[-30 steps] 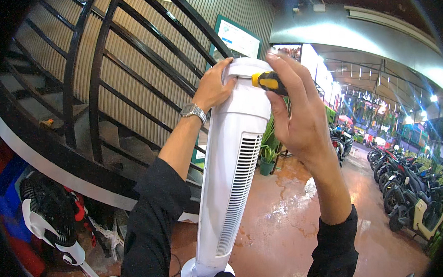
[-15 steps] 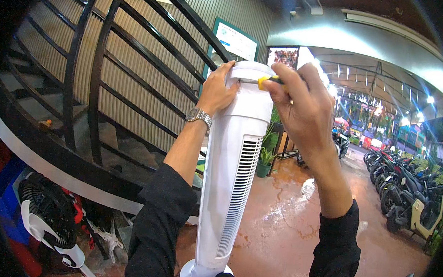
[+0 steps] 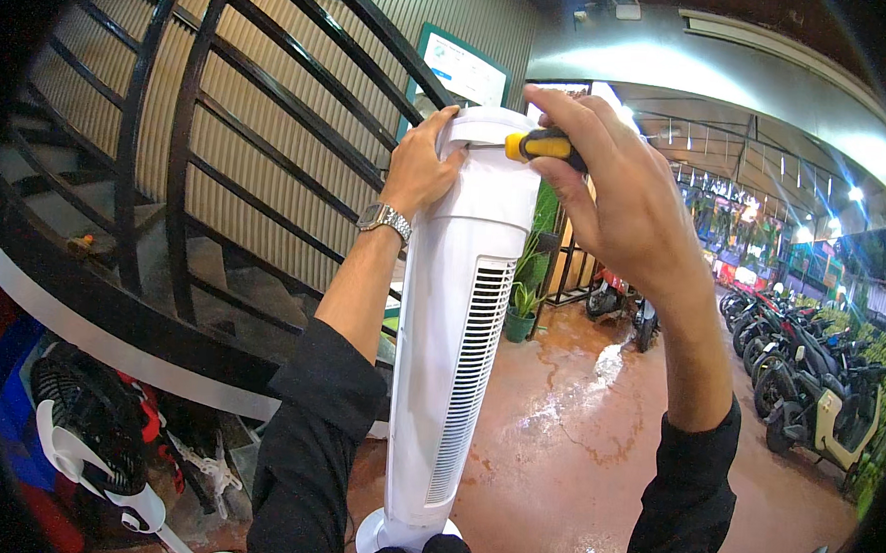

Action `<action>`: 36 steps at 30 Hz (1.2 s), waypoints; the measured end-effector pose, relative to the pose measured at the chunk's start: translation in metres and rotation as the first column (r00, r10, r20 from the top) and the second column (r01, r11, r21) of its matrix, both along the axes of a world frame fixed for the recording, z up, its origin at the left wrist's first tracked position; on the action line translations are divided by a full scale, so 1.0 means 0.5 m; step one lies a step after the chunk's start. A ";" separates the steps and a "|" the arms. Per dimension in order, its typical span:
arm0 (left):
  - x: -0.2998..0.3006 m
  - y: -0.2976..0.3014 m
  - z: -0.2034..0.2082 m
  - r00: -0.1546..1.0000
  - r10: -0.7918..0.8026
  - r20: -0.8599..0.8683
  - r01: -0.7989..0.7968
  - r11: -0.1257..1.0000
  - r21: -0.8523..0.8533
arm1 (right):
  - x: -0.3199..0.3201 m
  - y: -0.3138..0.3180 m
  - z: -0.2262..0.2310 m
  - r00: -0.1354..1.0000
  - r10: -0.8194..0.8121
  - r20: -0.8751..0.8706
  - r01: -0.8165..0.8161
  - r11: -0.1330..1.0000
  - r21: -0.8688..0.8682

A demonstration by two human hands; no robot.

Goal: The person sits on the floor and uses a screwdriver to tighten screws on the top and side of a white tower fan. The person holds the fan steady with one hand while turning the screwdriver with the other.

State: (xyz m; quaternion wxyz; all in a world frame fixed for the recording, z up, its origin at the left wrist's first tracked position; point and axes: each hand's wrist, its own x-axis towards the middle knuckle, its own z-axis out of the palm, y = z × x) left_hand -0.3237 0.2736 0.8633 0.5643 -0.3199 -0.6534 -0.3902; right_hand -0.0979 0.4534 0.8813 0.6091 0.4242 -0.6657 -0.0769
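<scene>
A white tower fan [image 3: 465, 238] stands upright in front of me, its long grille facing the right. My left hand [image 3: 424, 165], with a metal watch on the wrist, grips the left side of the fan's top, thumb near a slot below the cap. A screwdriver [image 3: 530, 146] with a yellow and black handle lies level, its thin shaft reaching into that slot. My right hand [image 3: 623, 181] holds the handle loosely, thumb below and fingers lifted partly away above it. The screwdriver's tip is hidden.
Black stair railings [image 3: 262, 97] rise close on the left. Below them stands another fan [image 3: 90, 418] with black blades. A potted plant [image 3: 521, 316] is behind the tower fan. Parked motorcycles [image 3: 808, 376] line the right. The reddish floor [image 3: 564, 453] looks shiny.
My right hand's fingers have loosened from their pinch, baring more of the screwdriver handle. The whole view has shifted slightly, with the fan and left hand a little further left.
</scene>
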 end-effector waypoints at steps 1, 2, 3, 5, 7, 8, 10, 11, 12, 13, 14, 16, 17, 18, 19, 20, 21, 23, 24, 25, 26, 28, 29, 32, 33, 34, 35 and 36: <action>-0.005 0.003 -0.001 1.000 0.011 -0.024 -0.011 1.000 0.003 | 0.007 -0.003 -0.007 0.989 -0.138 0.047 0.140 0.989 -0.050; -0.003 0.004 -0.001 0.998 0.021 -0.052 -0.020 1.000 0.009 | 0.010 -0.006 -0.008 0.983 -0.185 0.001 0.185 0.979 -0.085; -0.001 0.003 -0.001 0.999 0.028 -0.029 -0.027 1.000 0.010 | 0.012 -0.009 -0.011 0.972 -0.233 -0.037 0.227 0.966 -0.124; 0.002 0.004 0.001 0.999 0.039 0.013 -0.040 0.999 0.013 | 0.006 -0.009 -0.013 0.969 -0.135 -0.205 0.108 0.984 -0.142; 0.003 0.006 0.002 0.999 0.029 -0.021 -0.029 0.999 0.017 | 0.001 0.001 -0.010 0.987 0.000 -0.163 -0.015 0.996 -0.092; 0.001 0.003 -0.001 0.999 0.030 -0.035 -0.029 0.999 0.016 | -0.002 0.000 -0.011 0.993 0.080 -0.082 -0.086 0.994 -0.063; -0.002 0.004 -0.001 1.000 0.003 -0.015 -0.003 1.000 0.015 | 0.017 -0.010 -0.018 0.991 -0.097 0.092 0.114 0.973 -0.202; -0.002 0.006 0.001 1.000 -0.013 -0.008 0.013 1.000 0.014 | 0.020 -0.010 -0.016 0.989 -0.115 0.097 0.134 0.966 -0.221; -0.001 0.006 0.001 1.000 -0.002 -0.002 0.002 1.000 0.018 | 0.023 -0.011 -0.017 0.986 -0.132 0.105 0.154 0.959 -0.238; 0.000 0.005 0.000 1.000 0.008 0.004 -0.009 1.000 0.021 | 0.013 -0.005 -0.014 0.996 -0.083 0.027 0.087 0.973 -0.215; 0.003 0.007 0.002 1.000 0.017 0.006 -0.017 1.000 0.024 | 0.006 0.002 -0.011 0.998 -0.034 -0.053 0.023 0.982 -0.187; 0.008 0.013 0.002 1.000 0.016 0.023 -0.017 1.000 0.026 | 0.002 0.015 -0.007 0.997 0.080 -0.018 -0.082 0.989 -0.122; 0.008 0.011 -0.002 0.999 0.021 0.036 -0.022 0.999 0.027 | 0.002 0.012 -0.008 0.990 0.140 0.007 -0.139 0.986 -0.093; 0.003 0.009 -0.002 1.000 0.018 0.019 -0.018 0.999 0.027 | 0.008 0.006 -0.008 0.996 0.025 0.091 -0.010 0.987 -0.161; -0.006 0.007 0.000 1.000 0.015 0.001 -0.015 0.999 0.028 | 0.021 -0.004 -0.008 0.980 -0.085 0.182 0.125 0.968 -0.217; -0.006 0.008 0.001 1.000 0.008 -0.016 -0.008 1.000 0.027 | 0.025 -0.004 -0.009 0.975 -0.118 0.189 0.160 0.961 -0.224; -0.007 0.007 0.000 1.000 0.022 0.002 -0.022 0.999 0.028 | 0.029 -0.005 -0.011 0.968 -0.152 0.198 0.196 0.953 -0.230; -0.007 0.007 0.002 0.998 0.047 0.033 -0.048 0.998 0.027 | 0.023 0.006 -0.013 0.997 -0.064 0.036 0.069 0.985 -0.157; -0.008 0.006 0.003 0.999 0.046 0.012 -0.047 0.999 0.026 | 0.017 0.008 -0.013 1.000 0.017 -0.019 -0.020 0.989 -0.148; -0.010 0.003 0.003 0.999 0.046 -0.009 -0.046 0.999 0.025 | 0.007 0.008 -0.012 0.992 0.099 -0.074 -0.108 0.985 -0.133; -0.010 0.001 0.001 0.999 0.048 -0.025 -0.047 0.999 0.021 | 0.003 0.007 -0.008 0.991 0.127 -0.053 -0.132 0.986 -0.105; -0.009 0.003 0.000 0.999 0.041 -0.028 -0.041 0.999 0.015 | 0.005 -0.001 -0.008 0.997 0.077 0.007 -0.075 0.990 -0.119; -0.009 0.003 0.000 0.999 0.041 -0.033 -0.040 0.999 0.010 | 0.010 -0.014 -0.013 0.999 0.000 0.049 0.007 0.988 -0.154; 0.002 0.004 0.001 0.999 0.042 0.033 -0.042 0.999 0.006 | -0.012 -0.018 -0.009 0.985 -0.049 -0.164 0.026 0.990 -0.142; 0.010 0.007 0.004 0.997 0.040 0.065 -0.040 0.999 0.008 | -0.024 -0.021 -0.004 0.962 0.013 -0.274 -0.049 0.991 -0.124; 0.015 0.011 0.006 0.998 0.031 0.057 -0.031 1.000 0.001 | -0.022 -0.019 -0.001 0.956 0.039 -0.291 -0.075 0.991 -0.112; 0.013 0.005 0.003 0.998 0.031 0.052 -0.031 1.000 -0.004 | -0.025 -0.022 -0.001 0.949 0.074 -0.305 -0.108 0.989 -0.098; 0.010 0.001 0.002 0.998 0.030 0.047 -0.029 1.000 -0.009 | -0.018 -0.022 -0.006 0.970 0.071 -0.231 -0.095 0.991 -0.099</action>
